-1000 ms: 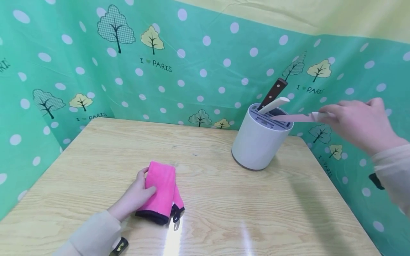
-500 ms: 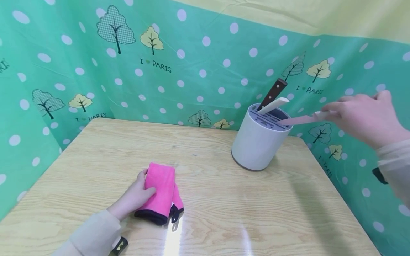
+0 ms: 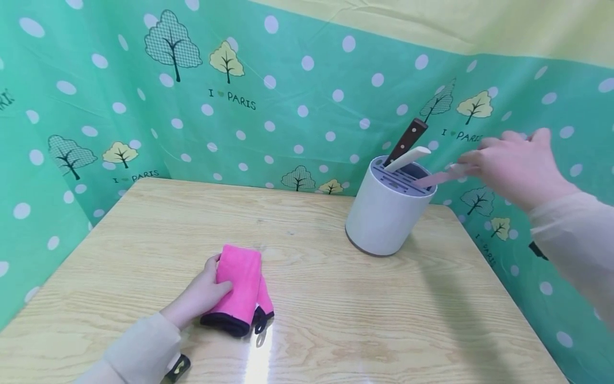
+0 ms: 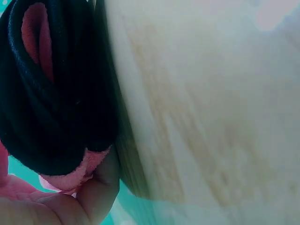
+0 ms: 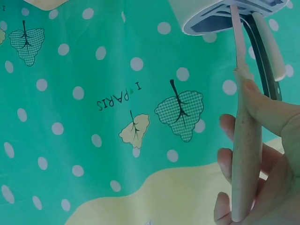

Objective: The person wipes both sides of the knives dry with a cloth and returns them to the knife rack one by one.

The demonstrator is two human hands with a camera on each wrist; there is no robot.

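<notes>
My right hand grips the pale handle of a knife with a pinkish blade. The handle lies across the palm, with the thumb near the blade end in the right wrist view. The blade's far end meets the slotted grey top of a white round knife block; how deep it sits cannot be told. My left hand holds a folded pink cloth with black trim on the table, thumb over it. In the left wrist view the black edge hides much of the cloth.
A brown-handled knife and a white-handled one stand tilted in the knife block. Under everything is a wood-grain table. A green dotted curtain hangs behind it and along both sides.
The right hand has lifted slightly and moved left toward the knife block. Less of the blade shows, and it slopes more steeply. My left hand and the cloth have hardly moved.
</notes>
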